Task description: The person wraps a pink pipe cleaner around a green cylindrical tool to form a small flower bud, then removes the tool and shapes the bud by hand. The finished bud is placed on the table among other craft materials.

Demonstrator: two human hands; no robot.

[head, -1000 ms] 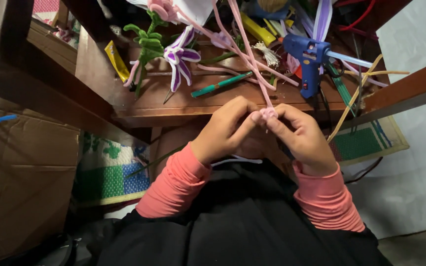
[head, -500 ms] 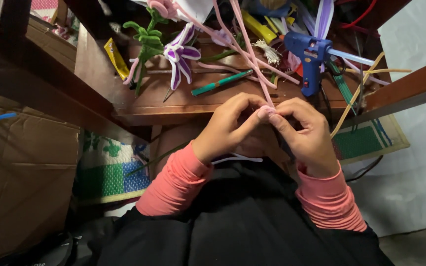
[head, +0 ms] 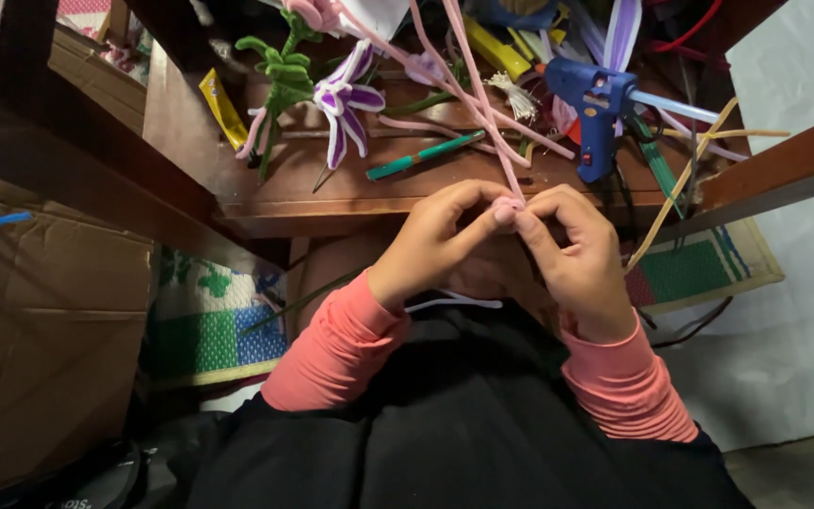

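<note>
Two hands pinching a pink pipe cleaner just in front of the low wooden table.

Both hands meet at the near edge of the wooden table [head: 350, 193]: the left hand [head: 431, 245] and the right hand [head: 577, 254] have their fingertips closed tight on a small curled end of a pink pipe cleaner [head: 506, 203], thumbs and forefingers pressed together around it with no gap showing. From that pinch the pink stems run up and away across the table top. On the table behind the hands stands a blue glue gun [head: 595, 108], just beyond the right hand; a green pen [head: 426, 155] lies beyond the left hand, and farther back on that side is a purple and white pipe-cleaner flower [head: 346, 104] beside a green twisted stem [head: 280, 75]. A cardboard box [head: 44, 349] sits well to the left of the table.
</note>
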